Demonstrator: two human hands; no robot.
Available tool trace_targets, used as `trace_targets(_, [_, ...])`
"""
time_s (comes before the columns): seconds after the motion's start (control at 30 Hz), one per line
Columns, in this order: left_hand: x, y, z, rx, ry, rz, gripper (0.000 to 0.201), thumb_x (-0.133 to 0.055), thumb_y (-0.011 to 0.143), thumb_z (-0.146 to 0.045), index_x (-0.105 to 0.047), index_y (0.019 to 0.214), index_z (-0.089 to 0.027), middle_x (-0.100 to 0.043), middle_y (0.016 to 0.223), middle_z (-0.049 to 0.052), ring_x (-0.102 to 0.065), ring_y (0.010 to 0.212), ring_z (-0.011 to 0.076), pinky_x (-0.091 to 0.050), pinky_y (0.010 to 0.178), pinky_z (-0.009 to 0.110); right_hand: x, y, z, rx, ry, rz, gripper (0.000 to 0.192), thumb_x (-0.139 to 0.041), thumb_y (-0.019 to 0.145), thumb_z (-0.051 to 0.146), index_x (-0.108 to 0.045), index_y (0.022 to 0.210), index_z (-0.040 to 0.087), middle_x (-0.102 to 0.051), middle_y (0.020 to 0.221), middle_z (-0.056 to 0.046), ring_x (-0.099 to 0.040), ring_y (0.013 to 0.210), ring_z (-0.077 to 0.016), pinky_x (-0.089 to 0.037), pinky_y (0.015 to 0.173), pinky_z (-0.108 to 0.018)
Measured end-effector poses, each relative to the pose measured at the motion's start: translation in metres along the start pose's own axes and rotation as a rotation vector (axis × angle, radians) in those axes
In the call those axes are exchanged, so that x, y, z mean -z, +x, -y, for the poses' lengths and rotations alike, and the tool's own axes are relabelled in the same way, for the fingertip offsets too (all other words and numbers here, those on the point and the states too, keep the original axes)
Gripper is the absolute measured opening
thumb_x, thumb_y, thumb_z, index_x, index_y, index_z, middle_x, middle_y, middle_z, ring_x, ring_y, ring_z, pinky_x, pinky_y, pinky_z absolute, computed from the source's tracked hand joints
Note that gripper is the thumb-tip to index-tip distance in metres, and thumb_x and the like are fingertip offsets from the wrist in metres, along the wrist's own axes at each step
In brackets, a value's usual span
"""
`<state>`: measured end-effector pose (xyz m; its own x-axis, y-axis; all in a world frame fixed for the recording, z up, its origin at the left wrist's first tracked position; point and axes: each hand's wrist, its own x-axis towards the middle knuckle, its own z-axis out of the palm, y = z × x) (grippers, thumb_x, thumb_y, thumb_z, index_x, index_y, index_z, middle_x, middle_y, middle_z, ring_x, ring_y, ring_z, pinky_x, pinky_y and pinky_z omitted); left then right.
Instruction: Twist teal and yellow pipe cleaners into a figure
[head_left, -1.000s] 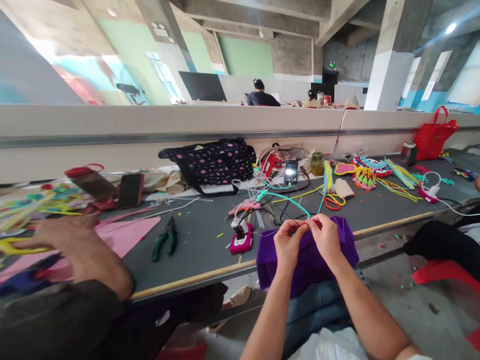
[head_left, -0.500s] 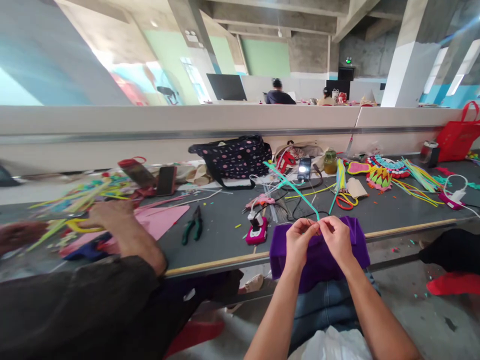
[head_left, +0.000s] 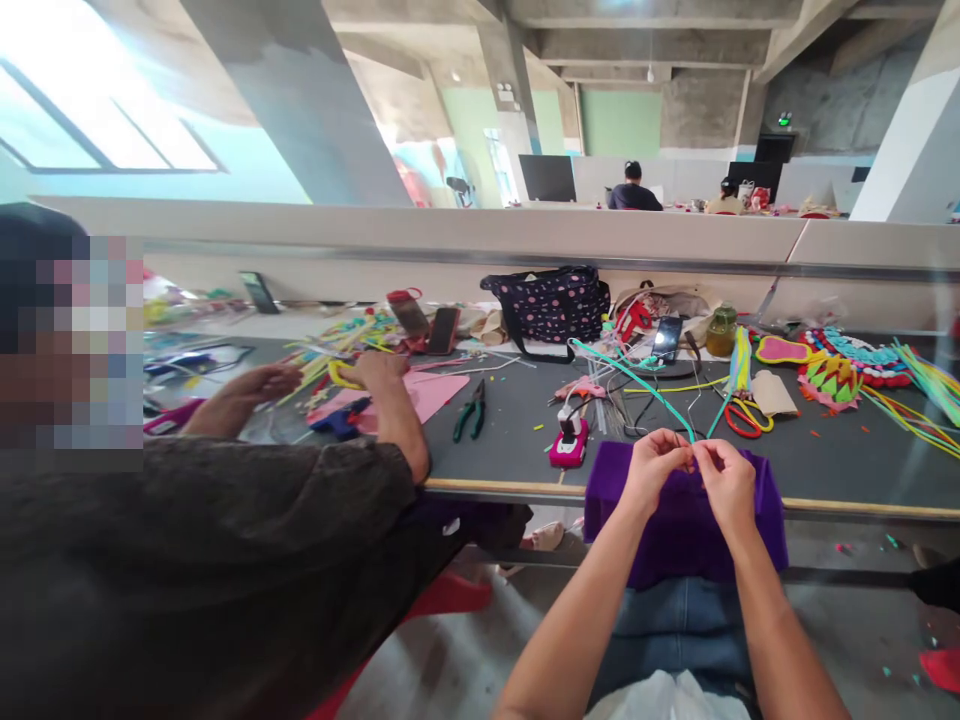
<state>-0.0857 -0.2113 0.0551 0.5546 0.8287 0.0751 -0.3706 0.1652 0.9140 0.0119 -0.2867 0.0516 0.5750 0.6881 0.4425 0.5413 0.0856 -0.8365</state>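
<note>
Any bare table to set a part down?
Best: grey tabletop between pliers and pink socket, bar a yellow scrap. Also right of the scissors, along the front edge, among orange scraps. Crowded: beyond the left hand and right hand, around the phone; left of the pliers, near a co-worker's hand.

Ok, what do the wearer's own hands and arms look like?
Left hand and right hand: ungloved, no ring or watch that I can make out. Both forearms bare down to the frame's bottom edge; no sleeves, cables or markings visible.
</note>
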Motion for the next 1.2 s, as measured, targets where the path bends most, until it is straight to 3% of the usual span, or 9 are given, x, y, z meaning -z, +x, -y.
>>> trace_targets(0.33, [0.022, 0.061, 0.011, 0.078, -0.056, 0.014, 0.033, -0.083, 0.054, -0.028, -0.057, 0.070, -0.013, -0.061, 0.060, 0.000, -0.058, 0.051, 0.0118, -0.047, 0.058, 0.027, -0.037, 0.046, -0.028, -0.045, 0.116, 0.018, 0.034, -0.053, 0.084, 0.049, -0.064, 0.081, 0.018, -0.067, 0.071, -0.005, -0.061, 0.061, -0.0169, -0.048, 0.059, -0.027])
trace_targets(0.5, [0.039, 0.104, 0.007, 0.085, -0.121, 0.082, 0.033, -0.082, 0.057, -0.027, -0.062, 0.079, -0.012, -0.063, 0.073, 0.002, -0.061, 0.061, 0.0120, -0.049, 0.063, 0.027, -0.062, 0.087, -0.047, -0.249, 0.354, 0.041, 0.040, -0.061, 0.075, 0.055, -0.064, 0.079, 0.016, -0.059, 0.056, 0.001, -0.046, 0.041, -0.0114, -0.037, 0.040, -0.024])
trace_targets(0.63, [0.046, 0.139, 0.001, 0.092, -0.154, 0.141, 0.036, -0.080, 0.060, -0.024, -0.067, 0.091, -0.011, -0.065, 0.083, 0.006, -0.062, 0.071, 0.0146, -0.049, 0.067, 0.027, -0.073, 0.123, -0.057, -0.385, 0.566, 0.068, 0.040, -0.068, 0.067, 0.055, -0.064, 0.076, 0.016, -0.061, 0.060, 0.000, -0.046, 0.045, -0.0112, -0.038, 0.039, -0.023])
trace_targets(0.8, [0.054, 0.175, 0.001, 0.089, -0.123, 0.141, 0.039, -0.079, 0.062, -0.024, -0.068, 0.097, -0.011, -0.066, 0.087, 0.008, -0.062, 0.067, 0.0137, -0.049, 0.063, 0.027, -0.078, 0.160, -0.064, -0.432, 0.635, 0.153, 0.036, -0.073, 0.064, 0.049, -0.065, 0.076, 0.016, -0.061, 0.063, 0.000, -0.047, 0.047, -0.0099, -0.038, 0.038, -0.021])
trace_targets(1.07, [0.066, 0.190, 0.016, 0.125, -0.222, 0.098, 0.041, -0.079, 0.062, -0.027, -0.067, 0.099, -0.012, -0.069, 0.091, 0.010, -0.066, 0.075, 0.0186, -0.053, 0.070, 0.032, -0.102, 0.173, -0.086, -0.389, 0.573, 0.090, 0.037, -0.070, 0.067, 0.051, -0.066, 0.075, 0.016, -0.060, 0.059, 0.001, -0.046, 0.044, -0.0098, -0.037, 0.038, -0.022])
trace_targets(1.2, [0.066, 0.189, 0.024, 0.133, -0.161, 0.048, 0.046, -0.081, 0.059, -0.021, -0.066, 0.101, -0.013, -0.068, 0.092, 0.008, -0.065, 0.071, 0.0157, -0.052, 0.063, 0.027, -0.104, 0.167, -0.097, -0.319, 0.357, 0.111, 0.038, -0.065, 0.073, 0.053, -0.066, 0.079, 0.016, -0.062, 0.061, -0.001, -0.047, 0.047, -0.0113, -0.039, 0.042, -0.023])
